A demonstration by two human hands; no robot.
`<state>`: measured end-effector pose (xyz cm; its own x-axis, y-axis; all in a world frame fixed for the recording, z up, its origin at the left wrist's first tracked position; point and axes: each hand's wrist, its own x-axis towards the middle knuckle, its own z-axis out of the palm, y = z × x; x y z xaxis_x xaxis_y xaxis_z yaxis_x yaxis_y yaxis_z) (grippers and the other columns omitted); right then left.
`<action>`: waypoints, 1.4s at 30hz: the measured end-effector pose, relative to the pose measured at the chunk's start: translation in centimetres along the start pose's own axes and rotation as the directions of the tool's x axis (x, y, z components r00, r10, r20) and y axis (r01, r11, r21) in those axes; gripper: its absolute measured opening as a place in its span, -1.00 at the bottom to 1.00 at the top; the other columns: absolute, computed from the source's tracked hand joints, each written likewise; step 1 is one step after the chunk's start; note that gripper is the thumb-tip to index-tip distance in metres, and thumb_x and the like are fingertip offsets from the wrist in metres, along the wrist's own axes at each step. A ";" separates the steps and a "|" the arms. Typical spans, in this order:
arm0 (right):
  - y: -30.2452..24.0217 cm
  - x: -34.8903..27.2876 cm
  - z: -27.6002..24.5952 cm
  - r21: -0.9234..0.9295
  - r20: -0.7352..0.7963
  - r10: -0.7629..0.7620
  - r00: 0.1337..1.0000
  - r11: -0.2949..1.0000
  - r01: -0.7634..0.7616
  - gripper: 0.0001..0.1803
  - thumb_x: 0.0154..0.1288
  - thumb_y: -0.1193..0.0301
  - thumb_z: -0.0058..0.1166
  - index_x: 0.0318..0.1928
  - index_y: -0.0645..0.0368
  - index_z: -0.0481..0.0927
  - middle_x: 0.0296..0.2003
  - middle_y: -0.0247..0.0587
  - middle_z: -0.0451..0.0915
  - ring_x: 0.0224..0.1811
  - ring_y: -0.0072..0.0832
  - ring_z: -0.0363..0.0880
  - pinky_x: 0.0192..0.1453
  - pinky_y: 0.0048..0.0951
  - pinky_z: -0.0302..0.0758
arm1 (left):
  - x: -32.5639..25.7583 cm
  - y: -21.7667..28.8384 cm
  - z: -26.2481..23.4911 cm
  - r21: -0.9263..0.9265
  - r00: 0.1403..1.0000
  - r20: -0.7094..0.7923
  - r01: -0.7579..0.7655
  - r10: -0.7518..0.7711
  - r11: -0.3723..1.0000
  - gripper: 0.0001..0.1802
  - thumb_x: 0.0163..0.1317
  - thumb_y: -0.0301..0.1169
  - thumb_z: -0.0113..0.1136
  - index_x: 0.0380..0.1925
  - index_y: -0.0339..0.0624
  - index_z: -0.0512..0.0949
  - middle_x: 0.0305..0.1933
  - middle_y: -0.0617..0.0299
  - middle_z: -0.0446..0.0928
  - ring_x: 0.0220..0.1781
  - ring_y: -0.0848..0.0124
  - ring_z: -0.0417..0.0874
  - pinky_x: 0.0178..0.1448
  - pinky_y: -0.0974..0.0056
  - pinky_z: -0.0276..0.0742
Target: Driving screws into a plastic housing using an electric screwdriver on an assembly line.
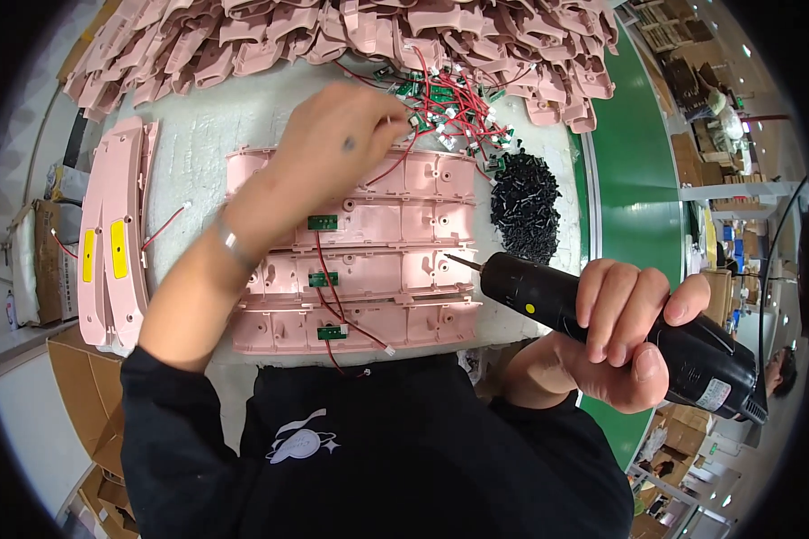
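My left hand (346, 135) reaches across to the far side of the work surface, its fingers pinched on a small green circuit board (415, 120) with a red wire trailing over the farthest pink shell (427, 175). Slight blur softens that grip. In my right hand (634, 328) is a black electric screwdriver (535, 289), its bit pointing left above the pink shells lying in a row. Three of these shells carry a small board, such as the middle board (323, 279) and the nearest board (331, 332), with red wires draped toward me.
Beyond the row lies a tangle of red-wired boards (463, 108), backed by heaped pink shells (360, 27). Black screws (525, 207) form a pile at the right. Two pink pieces with yellow labels (118, 247) rest at the left. A green surface (634, 193) runs along the right.
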<state>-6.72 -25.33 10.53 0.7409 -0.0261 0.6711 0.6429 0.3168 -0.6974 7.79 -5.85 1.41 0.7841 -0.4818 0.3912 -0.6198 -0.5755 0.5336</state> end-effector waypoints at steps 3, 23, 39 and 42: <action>0.0 -0.2 -0.5 0.007 0.016 0.005 1.000 1.000 -0.005 -0.69 0.09 0.47 0.01 -0.15 0.12 0.26 -0.65 -0.46 0.37 -0.68 -0.67 0.36 -0.45 -0.58 0.32 | 3.0 -0.3 1.8 0.092 0.985 0.095 0.137 -0.146 0.986 -0.75 0.05 -0.24 0.29 -0.36 -0.17 0.65 -0.41 0.07 0.63 -0.31 0.07 0.64 -0.19 0.09 0.52; 0.5 0.2 -1.2 0.034 -0.022 0.031 0.999 0.999 -0.030 -0.69 0.08 0.44 -0.03 -0.12 0.14 0.28 -0.65 -0.50 0.30 -0.68 -0.70 0.24 -0.40 -0.57 0.26 | -5.8 0.7 -9.2 -0.597 0.866 0.254 0.491 -0.432 0.634 -0.77 0.10 -0.60 0.29 -0.20 -0.35 0.60 -0.46 0.27 0.61 -0.35 0.62 0.61 -0.30 0.55 0.48; 4.3 2.1 2.8 0.057 -0.007 0.156 0.988 0.986 -0.156 -0.63 0.07 0.50 0.02 -0.09 0.17 0.26 -0.66 -0.32 0.35 -0.71 -0.54 0.25 -0.50 -0.44 0.34 | -6.1 -2.1 -1.9 -0.109 0.991 -0.001 0.129 -0.130 0.986 -0.92 -0.05 -0.48 0.29 -0.56 -0.22 0.57 -0.56 0.15 0.54 -0.35 0.21 0.54 -0.25 0.16 0.46; 5.1 2.3 3.1 0.068 -0.004 0.159 0.987 0.985 -0.159 -0.63 0.06 0.52 0.00 -0.09 0.17 0.25 -0.66 -0.31 0.34 -0.71 -0.55 0.25 -0.50 -0.44 0.34 | -6.2 -2.6 -1.1 -0.092 0.999 -0.035 0.030 -0.033 0.995 -0.92 -0.04 -0.49 0.28 -0.55 -0.22 0.56 -0.52 0.14 0.56 -0.33 0.19 0.55 -0.24 0.15 0.48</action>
<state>-2.32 -20.84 9.31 0.8345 0.0211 0.5506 0.5025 0.3810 -0.7761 4.59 -0.62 -1.58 0.8047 -0.4390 0.3996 -0.5908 -0.5260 0.6118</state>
